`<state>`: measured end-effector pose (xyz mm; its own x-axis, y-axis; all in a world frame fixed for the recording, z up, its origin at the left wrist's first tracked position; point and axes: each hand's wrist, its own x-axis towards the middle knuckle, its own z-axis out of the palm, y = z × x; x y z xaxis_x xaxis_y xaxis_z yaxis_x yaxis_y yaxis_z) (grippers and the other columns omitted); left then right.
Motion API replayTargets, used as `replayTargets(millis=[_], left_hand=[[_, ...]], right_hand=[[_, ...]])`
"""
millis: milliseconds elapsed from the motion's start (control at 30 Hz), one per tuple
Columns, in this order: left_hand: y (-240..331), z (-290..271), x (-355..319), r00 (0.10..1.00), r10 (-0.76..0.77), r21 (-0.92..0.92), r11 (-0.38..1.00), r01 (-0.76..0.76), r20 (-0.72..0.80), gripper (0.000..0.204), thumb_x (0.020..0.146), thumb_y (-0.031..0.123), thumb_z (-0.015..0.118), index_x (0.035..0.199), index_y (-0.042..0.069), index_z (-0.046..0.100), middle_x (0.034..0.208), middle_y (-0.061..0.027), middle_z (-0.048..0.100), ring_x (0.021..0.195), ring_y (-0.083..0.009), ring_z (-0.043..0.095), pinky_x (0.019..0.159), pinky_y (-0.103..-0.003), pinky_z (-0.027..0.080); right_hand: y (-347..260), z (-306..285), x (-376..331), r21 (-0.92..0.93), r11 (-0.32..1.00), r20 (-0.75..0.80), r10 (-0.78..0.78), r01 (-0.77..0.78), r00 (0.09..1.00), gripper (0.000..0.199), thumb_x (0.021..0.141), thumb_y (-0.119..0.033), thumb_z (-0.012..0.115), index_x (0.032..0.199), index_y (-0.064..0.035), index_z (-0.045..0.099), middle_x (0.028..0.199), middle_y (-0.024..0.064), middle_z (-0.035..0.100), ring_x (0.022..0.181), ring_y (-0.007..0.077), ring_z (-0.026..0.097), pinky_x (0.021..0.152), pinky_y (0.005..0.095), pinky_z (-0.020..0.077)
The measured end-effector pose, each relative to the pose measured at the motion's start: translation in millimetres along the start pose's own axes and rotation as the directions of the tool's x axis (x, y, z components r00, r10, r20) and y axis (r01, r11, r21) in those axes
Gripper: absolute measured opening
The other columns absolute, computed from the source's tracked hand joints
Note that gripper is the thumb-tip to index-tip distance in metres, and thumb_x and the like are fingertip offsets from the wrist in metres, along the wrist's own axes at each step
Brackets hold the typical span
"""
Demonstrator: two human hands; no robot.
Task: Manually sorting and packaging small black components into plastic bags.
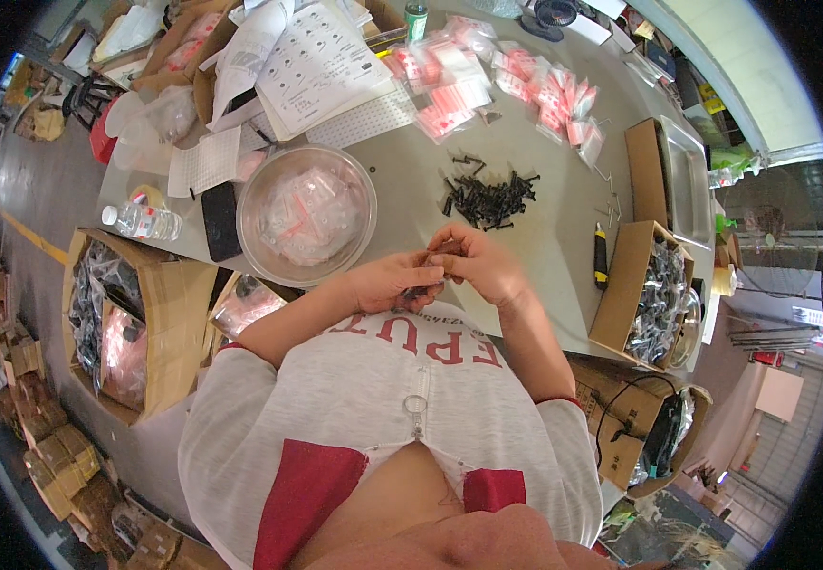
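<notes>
My left hand point(394, 281) and my right hand point(480, 264) meet at the near edge of the grey table point(545, 218), just in front of my chest. Between the fingertips of both hands sits a small clear bag point(447, 249) with a reddish strip, and dark screws show under my left fingers point(418, 292). A loose heap of black screws point(489, 199) lies on the table just beyond my hands. A large clear bowl point(307, 217) holding several filled small bags stands to the left of my hands.
Rows of small red-striped bags point(488, 81) and printed paper sheets point(316, 62) cover the far table. A box of bagged screws point(654, 294) and a yellow-black cutter point(601, 256) stand right. Cartons point(136, 323), a water bottle point(143, 221) and a black phone point(220, 220) are left.
</notes>
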<state>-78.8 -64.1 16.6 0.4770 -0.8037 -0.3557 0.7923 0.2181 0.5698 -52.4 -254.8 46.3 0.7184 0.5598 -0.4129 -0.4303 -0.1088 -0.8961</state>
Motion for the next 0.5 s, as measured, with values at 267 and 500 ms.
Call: replayTargets(millis=[267, 500], left_hand=[[3, 3, -8, 0.998, 0.066, -0.12, 0.991, -0.067, -0.015, 0.046, 0.092, 0.035, 0.056, 0.128, 0.013, 0.037, 0.087, -0.003, 0.048, 0.071, -0.0099, 0.045, 0.056, -0.022, 0.038], [0, 2, -5, 0.995, 0.1, -0.023, 0.995, -0.1, 0.003, 0.046, 0.094, 0.039, 0.052, 0.129, 0.014, 0.034, 0.092, -0.0024, 0.047, 0.071, -0.0104, 0.043, 0.06, -0.024, 0.038]], right_hand=[[9, 21, -6, 0.131, 0.985, -0.102, -0.095, 0.108, 0.99, 0.008, 0.087, -0.004, 0.059, 0.094, -0.0016, 0.056, 0.081, 0.0022, 0.06, 0.071, 0.0092, 0.057, 0.063, 0.0226, 0.0467], [3, 24, -10, 0.151, 0.977, -0.091, -0.14, 0.153, 0.986, 0.006, 0.086, -0.002, 0.059, 0.091, 0.0002, 0.056, 0.077, 0.0027, 0.061, 0.068, 0.0095, 0.058, 0.062, 0.0233, 0.0475]])
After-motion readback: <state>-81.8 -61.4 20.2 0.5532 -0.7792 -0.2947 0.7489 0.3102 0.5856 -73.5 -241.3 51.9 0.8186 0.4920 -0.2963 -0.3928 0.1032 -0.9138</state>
